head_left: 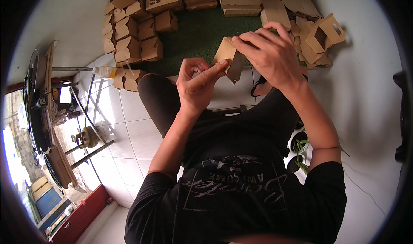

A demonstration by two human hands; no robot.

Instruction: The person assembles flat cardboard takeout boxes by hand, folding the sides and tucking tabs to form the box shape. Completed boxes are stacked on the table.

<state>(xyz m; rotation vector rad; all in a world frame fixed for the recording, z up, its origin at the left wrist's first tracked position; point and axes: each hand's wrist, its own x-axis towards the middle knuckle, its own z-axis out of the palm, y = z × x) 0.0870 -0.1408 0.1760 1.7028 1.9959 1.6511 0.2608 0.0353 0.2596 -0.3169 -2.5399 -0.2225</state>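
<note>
Between my hands, above my lap, is a small brown cardboard box (224, 50), tilted and partly folded, with one panel hanging down. My left hand (195, 84) pinches its lower left side with thumb and fingers. At its upper right edge, my right hand (273, 54) grips the cardboard with thumb and fingertips. The fingers hide part of the box, so I cannot tell how its flaps sit. Beyond it lies a dark green mat (193, 35).
Folded small boxes (128, 48) are stacked at the far left, larger printed boxes (163, 0) behind. Clamshell boxes (241, 0) stand at the back. Flat cardboard pieces (307, 33) and an open handled box (325, 33) lie right. A bottle (104, 72) is beside the left stack.
</note>
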